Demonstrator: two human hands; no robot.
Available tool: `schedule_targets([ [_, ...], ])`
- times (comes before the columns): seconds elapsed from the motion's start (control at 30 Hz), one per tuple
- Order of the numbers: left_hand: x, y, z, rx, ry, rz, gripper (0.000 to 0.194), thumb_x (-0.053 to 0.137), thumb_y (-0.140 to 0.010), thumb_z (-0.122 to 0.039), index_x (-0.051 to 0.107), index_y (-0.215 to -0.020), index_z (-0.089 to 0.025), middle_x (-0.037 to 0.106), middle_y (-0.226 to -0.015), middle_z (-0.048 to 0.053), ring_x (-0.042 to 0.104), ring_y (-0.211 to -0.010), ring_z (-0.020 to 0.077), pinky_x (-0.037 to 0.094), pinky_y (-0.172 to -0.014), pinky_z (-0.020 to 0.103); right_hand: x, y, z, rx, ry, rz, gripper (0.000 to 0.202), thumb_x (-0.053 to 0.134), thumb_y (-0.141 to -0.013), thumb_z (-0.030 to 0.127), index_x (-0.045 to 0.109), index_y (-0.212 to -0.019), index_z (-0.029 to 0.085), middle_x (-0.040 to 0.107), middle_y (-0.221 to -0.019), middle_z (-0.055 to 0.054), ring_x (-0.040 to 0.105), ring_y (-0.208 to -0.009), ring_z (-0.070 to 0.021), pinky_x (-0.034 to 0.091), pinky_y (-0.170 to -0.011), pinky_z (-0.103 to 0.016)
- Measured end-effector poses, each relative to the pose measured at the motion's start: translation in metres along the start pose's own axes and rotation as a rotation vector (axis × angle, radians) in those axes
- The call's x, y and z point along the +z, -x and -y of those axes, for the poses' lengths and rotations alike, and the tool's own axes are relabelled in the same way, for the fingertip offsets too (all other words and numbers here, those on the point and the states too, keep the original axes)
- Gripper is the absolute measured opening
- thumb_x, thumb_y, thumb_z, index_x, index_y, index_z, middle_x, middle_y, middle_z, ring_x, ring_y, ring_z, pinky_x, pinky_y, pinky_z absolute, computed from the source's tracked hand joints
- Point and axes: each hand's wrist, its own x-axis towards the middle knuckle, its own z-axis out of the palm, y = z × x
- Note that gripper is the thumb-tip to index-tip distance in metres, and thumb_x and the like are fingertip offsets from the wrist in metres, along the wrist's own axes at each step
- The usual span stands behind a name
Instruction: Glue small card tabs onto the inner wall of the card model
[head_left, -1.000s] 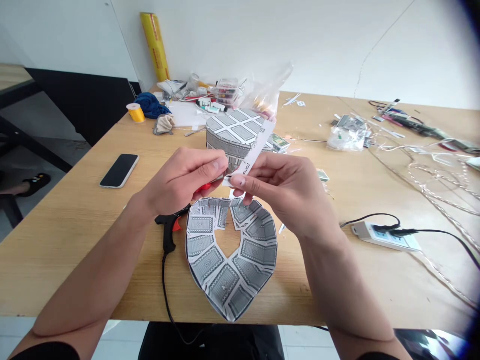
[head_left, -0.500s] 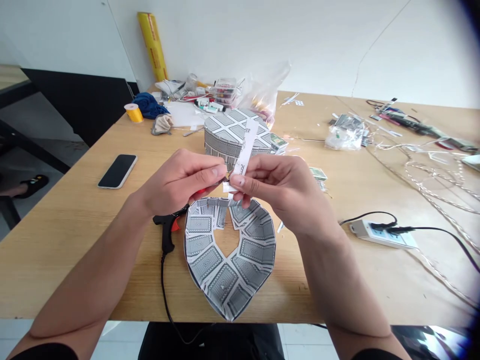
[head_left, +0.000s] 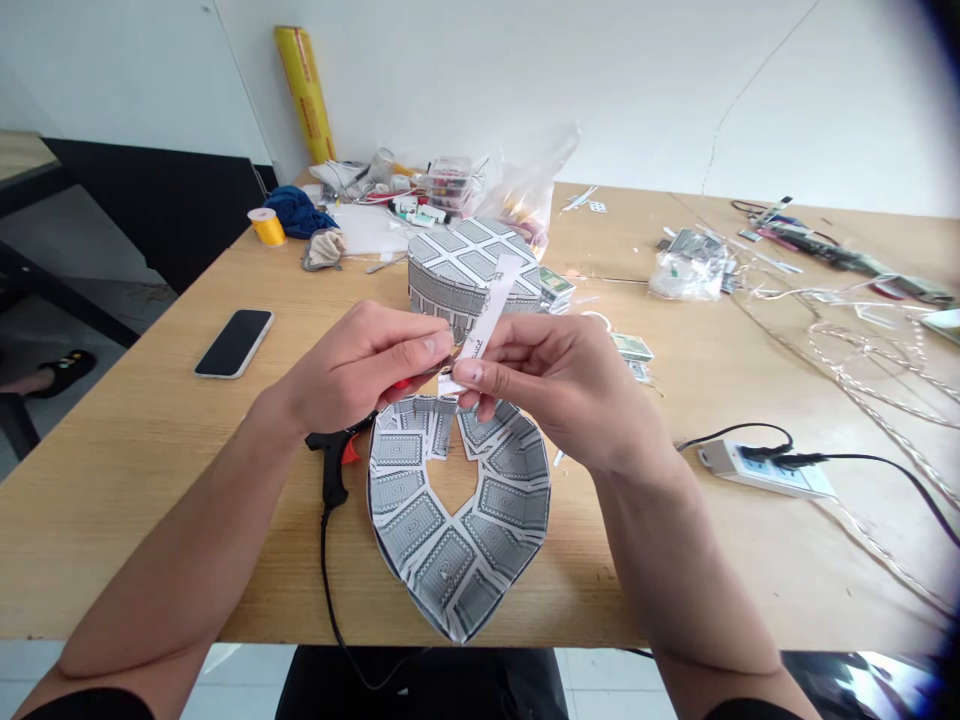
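A card tray (head_left: 442, 562) frames tabletop (head_left: 451, 484) — left hand (head_left: 360, 362) gripping a red tool (head_left: 403, 385), right hand (head_left: 559, 378) pinching a white strip (head_left: 489, 315).

Nothing legible: dark lettering (head_left: 473, 347) on the white strip (head_left: 492, 308), small red print (head_left: 312, 100) on the yellow roll (head_left: 304, 93).

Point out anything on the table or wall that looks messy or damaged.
The twisted cord lies in untidy loops on the right of the table. A thin jagged line on the wall looks like a crack.
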Motion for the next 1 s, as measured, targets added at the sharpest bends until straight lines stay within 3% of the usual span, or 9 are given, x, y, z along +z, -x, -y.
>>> schedule_targets([
  [0.6,-0.01,0.003,0.001,0.006,0.004,0.139,0.047,0.052,-0.111,-0.04,0.053,-0.069,-0.021,0.048,-0.056,-0.003,0.04,-0.048,0.0094,0.03,-0.043,0.027,0.004,0.002,0.002,0.011,-0.035,-0.006,0.029,0.099,-0.079,0.042,0.085,-0.089,0.018,0.079,-0.078,-0.004,0.074,-0.068,-0.0155,0.061,-0.059,-0.026],
  [1.0,-0.008,0.005,-0.006,-0.016,-0.077,0.104,0.049,0.048,-0.114,-0.036,0.05,-0.068,-0.019,0.048,-0.056,-0.005,0.04,-0.05,0.0083,0.031,-0.048,0.026,0.006,0.001,-0.001,-0.024,-0.011,-0.025,0.027,0.098,-0.081,0.041,0.086,-0.091,0.018,0.08,-0.078,-0.004,0.076,-0.069,-0.0164,0.062,-0.057,-0.025],
])
